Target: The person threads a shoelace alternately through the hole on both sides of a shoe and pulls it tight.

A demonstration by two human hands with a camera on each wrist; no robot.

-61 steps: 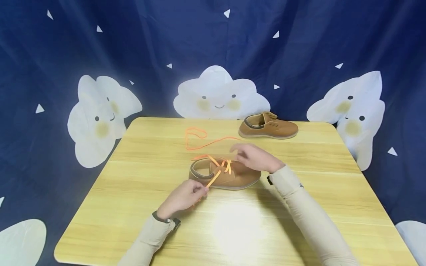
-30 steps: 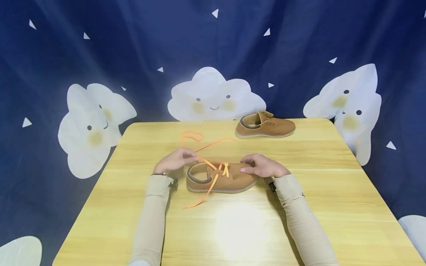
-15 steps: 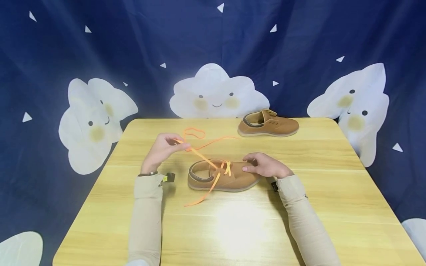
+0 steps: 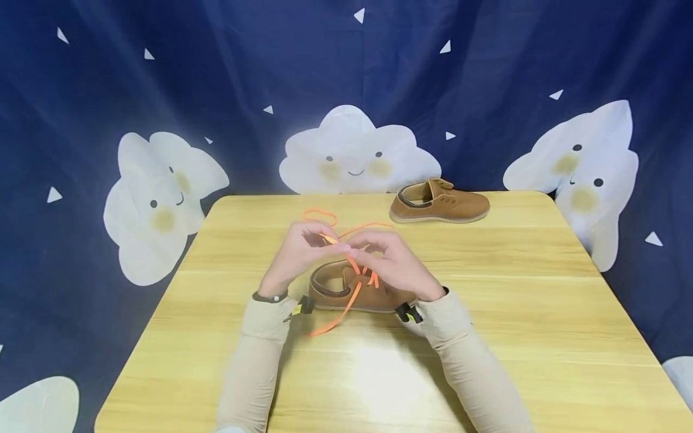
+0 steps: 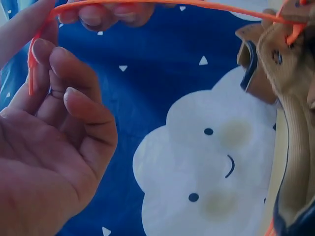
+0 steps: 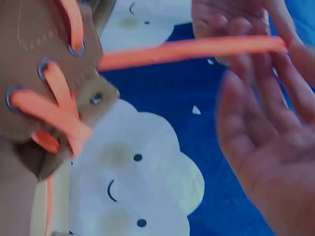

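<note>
Left hand [image 4: 298, 254] pinches lace [image 6: 172, 51] (flat).

wood-look table [image 4: 541, 337] | shoe [image 4: 373, 297] mid-table, lace tail [image 4: 325, 330] flopped out front | other shoe [image 4: 460, 207] way back | loose lace [image 4: 373, 224] left of it

Dark blue curtain [image 4: 254, 54], printed clouds [image 4: 357, 135] — white, smiling — scattered triangles [image 4: 446, 47], wood-grain table [image 4: 541, 325], bright glare [image 4: 387, 373]

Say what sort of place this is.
Probably a staged tabletop set indoors: a dark-blue cloud-print fabric backdrop hangs right behind a pale wood-grain table bearing two brown leather-look shoes.
</note>
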